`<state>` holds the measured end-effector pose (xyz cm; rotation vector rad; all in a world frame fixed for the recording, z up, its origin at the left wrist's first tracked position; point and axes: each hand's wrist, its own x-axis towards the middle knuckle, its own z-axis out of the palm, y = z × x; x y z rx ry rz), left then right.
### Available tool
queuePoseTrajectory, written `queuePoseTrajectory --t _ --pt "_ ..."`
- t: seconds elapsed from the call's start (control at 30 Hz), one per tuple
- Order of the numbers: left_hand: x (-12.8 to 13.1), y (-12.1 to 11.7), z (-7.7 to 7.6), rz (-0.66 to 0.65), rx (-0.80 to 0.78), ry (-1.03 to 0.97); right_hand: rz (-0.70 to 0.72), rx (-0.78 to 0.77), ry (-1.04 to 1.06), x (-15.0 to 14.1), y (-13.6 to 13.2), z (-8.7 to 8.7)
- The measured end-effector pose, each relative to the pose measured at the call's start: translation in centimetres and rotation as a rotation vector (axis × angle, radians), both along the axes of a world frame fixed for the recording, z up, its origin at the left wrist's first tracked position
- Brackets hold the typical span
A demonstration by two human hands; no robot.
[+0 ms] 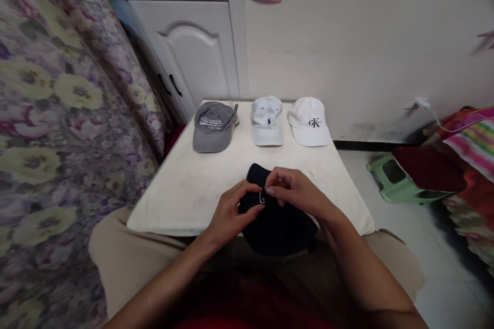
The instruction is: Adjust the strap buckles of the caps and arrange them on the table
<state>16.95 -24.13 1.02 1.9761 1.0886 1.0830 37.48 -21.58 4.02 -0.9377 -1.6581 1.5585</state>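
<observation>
A black baseball cap (276,226) lies at the near edge of the table, partly over my lap, its brim (258,170) pointing away from me. A small white emblem (262,197) shows on its front. My left hand (236,206) grips the cap from the left, thumb and forefinger on either side of the emblem. Just right of the emblem, my right hand (295,187) is closed in a pinch at the cap's front. Whatever lies between its fingertips is too small to make out. The far side of the cap is partly covered by my hands.
Along the table's back edge sit a grey cap (213,131), a pale blue cap (267,122) and a white cap (311,126). A cream cloth (185,190) covers the table. Floral curtain (77,139) hangs left; a green stool (401,185) stands right.
</observation>
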Motion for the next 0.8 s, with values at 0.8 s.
queuePoseTrajectory --t 0.8 --pt "0.35 0.67 0.18 0.011 0.097 0.203 -0.07 0.076 -0.181 -0.59 -0.34 -0.72"
